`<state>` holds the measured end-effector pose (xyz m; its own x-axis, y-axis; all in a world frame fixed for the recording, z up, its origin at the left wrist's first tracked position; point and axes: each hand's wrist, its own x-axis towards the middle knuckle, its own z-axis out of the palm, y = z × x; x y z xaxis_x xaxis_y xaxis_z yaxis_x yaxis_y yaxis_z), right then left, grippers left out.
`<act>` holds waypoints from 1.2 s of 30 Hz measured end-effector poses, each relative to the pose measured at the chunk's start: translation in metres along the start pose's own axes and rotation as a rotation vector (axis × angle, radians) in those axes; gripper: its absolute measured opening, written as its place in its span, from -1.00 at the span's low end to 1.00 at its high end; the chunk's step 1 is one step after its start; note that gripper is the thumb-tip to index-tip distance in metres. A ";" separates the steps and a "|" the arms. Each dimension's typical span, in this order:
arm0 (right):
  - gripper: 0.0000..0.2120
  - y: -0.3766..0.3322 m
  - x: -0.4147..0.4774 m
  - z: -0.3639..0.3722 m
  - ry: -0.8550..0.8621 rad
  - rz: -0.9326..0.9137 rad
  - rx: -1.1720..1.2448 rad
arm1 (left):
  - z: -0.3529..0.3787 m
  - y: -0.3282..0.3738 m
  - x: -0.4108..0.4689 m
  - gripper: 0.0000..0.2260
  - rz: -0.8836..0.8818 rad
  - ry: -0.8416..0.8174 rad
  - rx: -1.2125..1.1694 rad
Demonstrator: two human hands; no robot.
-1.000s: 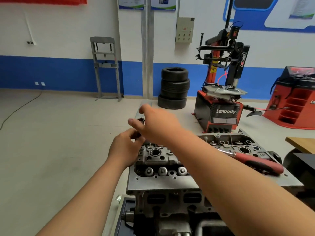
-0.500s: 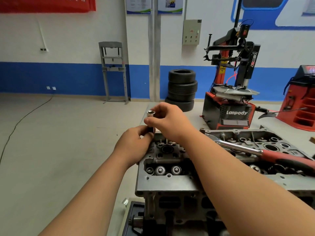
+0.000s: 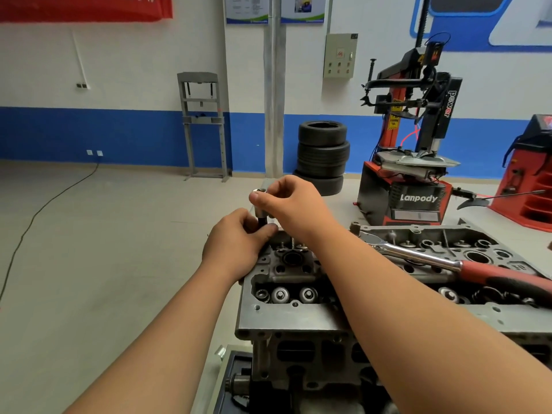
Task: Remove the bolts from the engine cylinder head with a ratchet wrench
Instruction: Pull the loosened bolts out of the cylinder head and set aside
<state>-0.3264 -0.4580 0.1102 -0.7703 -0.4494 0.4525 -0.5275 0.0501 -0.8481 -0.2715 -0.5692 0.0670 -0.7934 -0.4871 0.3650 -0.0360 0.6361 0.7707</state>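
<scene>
The right hand (image 3: 294,206) pinches the silver top of a long bolt (image 3: 262,219) between thumb and curled fingers. The left hand (image 3: 236,243) sits directly below it, fingers curled round the dark lower shank. Both hands therefore grip the same part, right above left.

The bolt stands upright at the far left corner of the cylinder head (image 3: 286,319), with its long axis close to vertical. Its lower end is hidden behind the left fingers, so it cannot be told whether the tip is clear of its hole.

Governing relation: the bolt's axis runs straight up from the cylinder head. Any withdrawal should follow that line, not tilt across it. The right hand holds the upper end and is better placed to lift; the left hand is nearer the cylinder head and can steady the shank.

The ratchet wrench (image 3: 418,256) lies flat across the top of the cylinder head, well to the right of the bolt (steel head toward the bolt, red grip pointing away). Neither hand touches it.

Beyond the cylinder head stand a stack of tyres (image 3: 322,156) and a tyre changer (image 3: 412,198).
</scene>
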 end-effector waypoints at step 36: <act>-0.78 -0.014 -0.003 0.003 -0.063 0.048 -0.018 | -0.002 -0.008 -0.005 -0.81 0.126 -0.081 -0.138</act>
<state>-0.3159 -0.4604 0.1203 -0.7709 -0.5015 0.3927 -0.4973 0.0887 -0.8630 -0.2661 -0.5726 0.0603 -0.8326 -0.3557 0.4246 0.1461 0.5984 0.7878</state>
